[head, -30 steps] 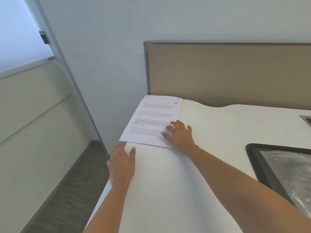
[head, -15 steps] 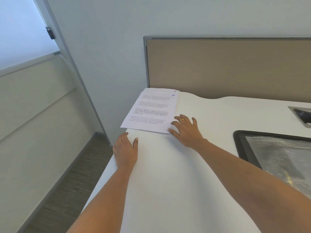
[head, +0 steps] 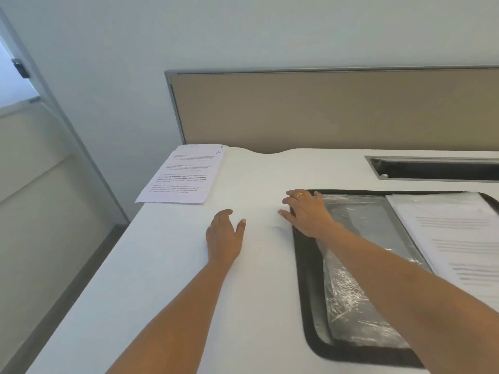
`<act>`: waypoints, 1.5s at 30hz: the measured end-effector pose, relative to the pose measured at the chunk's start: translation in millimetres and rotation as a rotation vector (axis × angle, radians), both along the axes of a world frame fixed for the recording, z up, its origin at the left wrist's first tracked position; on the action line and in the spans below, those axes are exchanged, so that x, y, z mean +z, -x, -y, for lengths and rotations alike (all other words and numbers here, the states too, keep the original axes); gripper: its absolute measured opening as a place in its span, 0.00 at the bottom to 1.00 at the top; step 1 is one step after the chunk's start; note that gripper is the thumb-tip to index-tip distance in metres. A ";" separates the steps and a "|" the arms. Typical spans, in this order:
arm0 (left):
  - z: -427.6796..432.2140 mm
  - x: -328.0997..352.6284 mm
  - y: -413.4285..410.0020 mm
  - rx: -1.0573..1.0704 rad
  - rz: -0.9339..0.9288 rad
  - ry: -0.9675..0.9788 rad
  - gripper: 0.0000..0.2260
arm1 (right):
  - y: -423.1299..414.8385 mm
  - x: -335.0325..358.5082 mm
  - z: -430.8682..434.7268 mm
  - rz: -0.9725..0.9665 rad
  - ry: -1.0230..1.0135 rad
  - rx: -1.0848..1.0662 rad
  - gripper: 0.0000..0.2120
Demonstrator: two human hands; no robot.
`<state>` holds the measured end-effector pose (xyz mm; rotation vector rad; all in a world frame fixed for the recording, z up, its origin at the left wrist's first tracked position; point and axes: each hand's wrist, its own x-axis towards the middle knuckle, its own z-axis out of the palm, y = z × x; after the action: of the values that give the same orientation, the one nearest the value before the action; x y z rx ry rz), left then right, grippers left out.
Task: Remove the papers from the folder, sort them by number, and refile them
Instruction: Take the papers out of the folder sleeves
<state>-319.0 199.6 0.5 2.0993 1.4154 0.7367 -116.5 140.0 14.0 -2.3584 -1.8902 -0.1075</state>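
Lying flat at the far left corner of the table (head: 167, 292), a small stack of printed sheets (head: 186, 174) sits just in front of the left end of a tan partition panel (head: 324, 109). A blue handwritten number marks the stack's far right corner, too small to read. Neither hand touches this stack.

Nearer and to its right, the left hand (head: 224, 236) lies palm down on bare table, fingers relaxed, thumb spread aside, holding nothing. A strip of bare table keeps the two hands apart.

The right hand (head: 307, 214) is also palm down, fingers spread and straight, with a gold ring (head: 299, 195) on one finger. It grips nothing. Its fingertips reach out over the table while the palm lies above the far left corner of the black-edged folder (head: 307, 292); whether it presses down or only hovers cannot be told.

The folder lies open on the right part of the table. The right forearm crosses its crinkled clear plastic sleeve (head: 364, 225). Right of the sleeve, a pile of printed papers (head: 453, 238) rests in the folder, apart from the right hand and cut off by the frame edge.

Beyond the folder, a long recessed slot (head: 432, 168) is set into the table.
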 end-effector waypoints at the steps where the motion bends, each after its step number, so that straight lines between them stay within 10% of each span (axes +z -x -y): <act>1: 11.8 1.2 -14.6 -0.029 0.001 0.002 0.19 | -12.6 2.3 14.4 0.006 0.002 -0.015 0.21; 23: 225.2 0.4 -233.9 -0.290 -0.070 -0.090 0.16 | -279.7 -3.1 296.6 -0.420 0.111 -0.561 0.37; 35: 268.3 13.9 -289.8 -0.372 0.006 0.050 0.16 | -280.4 11.3 303.5 -0.544 -0.064 -0.428 0.19; 45: 280.6 76.6 -318.8 -0.352 0.284 0.575 0.31 | -252.7 74.6 277.8 -1.709 -0.249 -0.303 0.17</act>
<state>-0.2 -81.0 77.1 1.6476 0.9255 0.4004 136.2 -137.8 88.6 -1.4018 -0.5779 1.1305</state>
